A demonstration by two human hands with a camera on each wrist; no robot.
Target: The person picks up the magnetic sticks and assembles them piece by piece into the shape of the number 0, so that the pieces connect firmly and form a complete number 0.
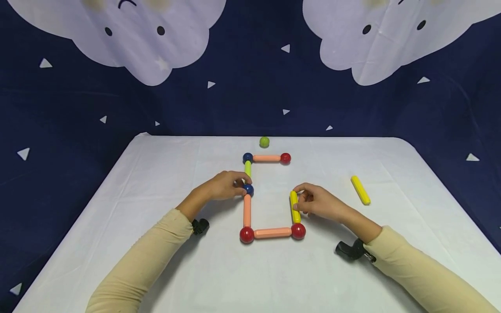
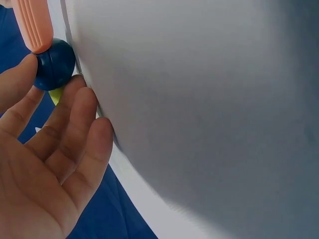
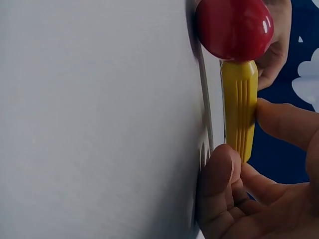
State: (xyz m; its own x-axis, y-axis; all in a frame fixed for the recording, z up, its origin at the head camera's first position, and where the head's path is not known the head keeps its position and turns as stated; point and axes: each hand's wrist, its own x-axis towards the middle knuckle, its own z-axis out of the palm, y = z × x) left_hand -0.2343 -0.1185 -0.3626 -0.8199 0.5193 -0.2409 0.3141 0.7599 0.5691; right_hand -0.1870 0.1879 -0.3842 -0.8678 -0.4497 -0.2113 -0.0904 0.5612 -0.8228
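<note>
My left hand [image 1: 224, 186] holds the middle blue ball [image 1: 248, 190] between thumb and fingers; the left wrist view shows an orange stick [image 2: 34, 25] joined to that ball. With thumb and fingers my right hand [image 1: 322, 203] pinches a yellow stick [image 1: 295, 208], whose near end meets a red ball [image 1: 298, 231]. From there an orange stick [image 1: 272, 233] runs left to another red ball [image 1: 246, 235]. Beyond the middle ball, a lime stick [image 1: 248, 168] leads to a far blue ball [image 1: 248, 158], then an orange stick [image 1: 267, 158] to a third red ball [image 1: 285, 158].
A loose yellow stick [image 1: 360, 190] lies to the right of my right hand. The green ball [image 1: 264, 141] sits near the far edge of the white table [image 1: 195, 278]. A dark blue cloth [image 1: 250, 104] with clouds hangs behind.
</note>
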